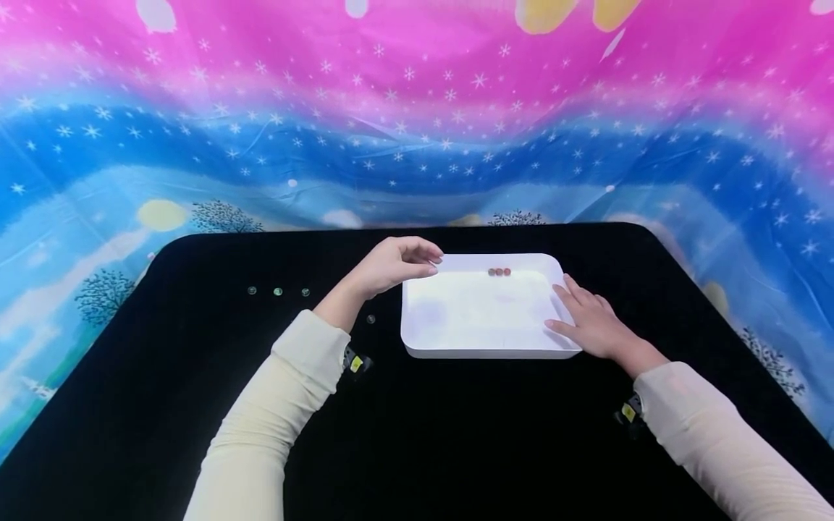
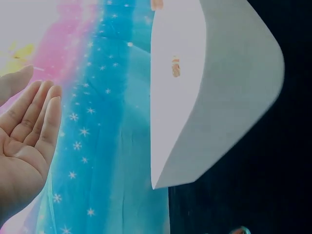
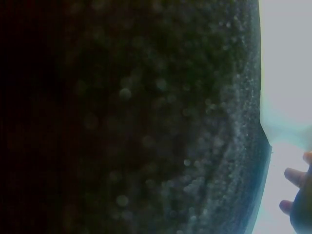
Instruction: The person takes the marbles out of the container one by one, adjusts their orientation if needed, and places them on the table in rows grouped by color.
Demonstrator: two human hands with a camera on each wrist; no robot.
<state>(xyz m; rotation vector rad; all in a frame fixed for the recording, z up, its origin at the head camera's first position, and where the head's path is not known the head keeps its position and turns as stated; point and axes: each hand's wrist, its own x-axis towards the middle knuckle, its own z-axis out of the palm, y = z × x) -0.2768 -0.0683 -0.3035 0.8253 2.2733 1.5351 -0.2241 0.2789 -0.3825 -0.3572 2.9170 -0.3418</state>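
Note:
A shallow white tray [image 1: 482,315] lies on the black table. Three small round reddish pieces [image 1: 499,272] sit in a row against its far inner side. At the tray's far left corner is my left hand [image 1: 399,262], thumb and fingers apart; the left wrist view shows this hand's palm [image 2: 24,146] with nothing in it. My right hand [image 1: 596,322] rests on the tray's right rim with fingers fairly straight, the thumb reaching over the near right corner. In the right wrist view only some fingertips [image 3: 295,177] show at the edge.
Several small round glassy pieces lie on the table left of the tray, among them a green one [image 1: 278,291] and a clear one [image 1: 371,318] close to my left wrist. A patterned pink and blue cloth [image 1: 391,145] hangs behind the table.

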